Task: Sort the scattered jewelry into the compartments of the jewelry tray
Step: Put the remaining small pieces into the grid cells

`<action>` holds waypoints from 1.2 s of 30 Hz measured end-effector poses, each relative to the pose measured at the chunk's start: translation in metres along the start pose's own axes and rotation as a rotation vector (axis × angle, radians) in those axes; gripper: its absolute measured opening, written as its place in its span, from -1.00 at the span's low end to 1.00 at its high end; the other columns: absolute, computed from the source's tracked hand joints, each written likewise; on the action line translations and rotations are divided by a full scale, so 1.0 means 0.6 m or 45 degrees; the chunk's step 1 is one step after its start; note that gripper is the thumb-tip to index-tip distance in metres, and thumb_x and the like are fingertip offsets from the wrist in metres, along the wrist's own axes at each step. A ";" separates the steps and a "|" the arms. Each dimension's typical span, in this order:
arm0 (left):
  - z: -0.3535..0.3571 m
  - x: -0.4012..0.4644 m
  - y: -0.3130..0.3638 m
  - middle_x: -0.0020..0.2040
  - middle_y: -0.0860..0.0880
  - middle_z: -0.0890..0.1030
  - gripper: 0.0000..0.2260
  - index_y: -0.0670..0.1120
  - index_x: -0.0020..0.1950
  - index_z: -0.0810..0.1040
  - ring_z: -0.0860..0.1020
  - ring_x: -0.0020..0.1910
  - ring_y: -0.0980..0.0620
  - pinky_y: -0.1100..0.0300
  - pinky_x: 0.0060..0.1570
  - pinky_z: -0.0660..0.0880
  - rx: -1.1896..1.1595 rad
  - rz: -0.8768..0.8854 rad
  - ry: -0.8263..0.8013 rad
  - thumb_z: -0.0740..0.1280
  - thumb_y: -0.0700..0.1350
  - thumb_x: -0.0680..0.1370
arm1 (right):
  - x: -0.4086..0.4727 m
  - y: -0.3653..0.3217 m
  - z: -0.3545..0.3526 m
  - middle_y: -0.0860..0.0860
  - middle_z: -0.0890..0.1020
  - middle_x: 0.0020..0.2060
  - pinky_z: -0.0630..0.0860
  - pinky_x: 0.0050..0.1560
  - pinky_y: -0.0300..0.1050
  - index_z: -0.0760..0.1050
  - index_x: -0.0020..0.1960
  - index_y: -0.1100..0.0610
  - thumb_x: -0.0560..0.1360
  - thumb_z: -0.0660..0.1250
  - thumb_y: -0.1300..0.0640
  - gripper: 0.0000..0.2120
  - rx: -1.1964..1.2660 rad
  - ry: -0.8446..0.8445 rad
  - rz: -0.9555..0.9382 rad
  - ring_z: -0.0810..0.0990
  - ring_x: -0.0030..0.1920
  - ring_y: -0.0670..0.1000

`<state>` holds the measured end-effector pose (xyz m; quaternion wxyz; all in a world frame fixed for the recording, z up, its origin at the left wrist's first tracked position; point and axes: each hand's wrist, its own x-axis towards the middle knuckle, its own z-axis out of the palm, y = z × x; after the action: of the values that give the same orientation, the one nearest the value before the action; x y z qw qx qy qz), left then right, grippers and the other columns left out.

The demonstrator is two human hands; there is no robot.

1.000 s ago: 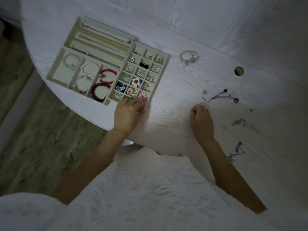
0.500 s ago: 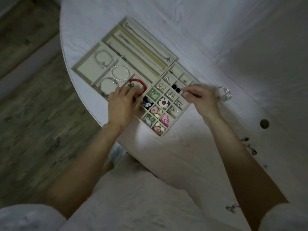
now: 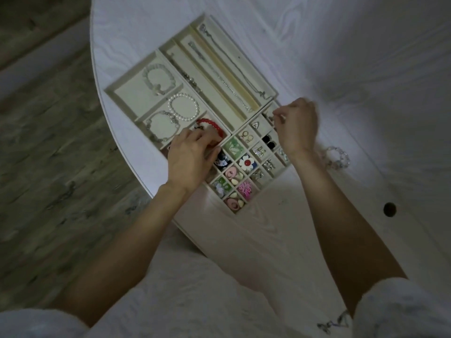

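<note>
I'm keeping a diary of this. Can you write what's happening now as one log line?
left hand: on red bracelet | right hand: pinching over small compartments, item unclear | jewelry tray: mostly filled

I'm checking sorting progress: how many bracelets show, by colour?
White: 2, pale bead bracelet, pearl bracelet
Silver: 1, silver bracelet
Red: 1, red bracelet
Clear: 1, clear bracelet, out on the table
Total: 5
</note>
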<state>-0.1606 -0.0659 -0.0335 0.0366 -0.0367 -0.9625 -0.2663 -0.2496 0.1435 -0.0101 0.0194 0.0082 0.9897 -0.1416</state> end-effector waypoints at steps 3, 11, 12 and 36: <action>-0.002 0.003 -0.003 -0.15 0.01 0.65 -0.86 -0.04 0.00 0.62 0.48 -0.18 -0.04 0.16 -0.14 0.34 -0.029 0.026 -0.018 0.44 -0.10 0.46 | -0.004 0.011 -0.008 0.11 0.59 -0.03 0.38 0.21 -0.02 0.64 0.01 0.13 0.52 0.31 0.21 -0.85 0.085 0.079 0.022 0.49 0.00 0.08; -0.001 0.005 -0.005 -0.12 0.00 0.66 -0.84 -0.06 -0.01 0.63 0.51 -0.19 -0.07 0.14 -0.13 0.38 -0.068 0.031 -0.031 0.47 -0.16 0.43 | 0.015 -0.002 0.007 0.09 0.61 -0.11 0.29 -0.04 -0.20 0.67 -0.05 0.11 0.50 0.37 0.13 -0.88 -0.021 -0.055 0.003 0.50 -0.03 0.08; -0.002 0.005 -0.005 -0.12 0.00 0.66 -0.84 -0.06 -0.01 0.63 0.50 -0.19 -0.06 0.15 -0.13 0.37 -0.071 0.032 -0.031 0.46 -0.16 0.43 | 0.016 -0.004 0.008 0.08 0.62 -0.11 0.30 -0.05 -0.20 0.67 -0.05 0.12 0.50 0.37 0.14 -0.89 -0.030 -0.060 0.012 0.51 -0.03 0.07; -0.003 0.006 -0.002 -0.14 -0.01 0.64 -0.87 -0.07 -0.01 0.63 0.50 -0.18 -0.06 0.20 -0.10 0.30 -0.100 0.042 -0.038 0.44 -0.16 0.45 | -0.005 0.011 0.019 0.10 0.61 -0.07 0.27 -0.10 -0.24 0.65 0.01 0.13 0.55 0.30 0.14 -0.84 0.105 -0.035 0.120 0.50 -0.04 0.05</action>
<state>-0.1644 -0.0676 -0.0321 0.0251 -0.0581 -0.9509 -0.3028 -0.2461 0.1466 -0.0230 0.0391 0.0535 0.9812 -0.1813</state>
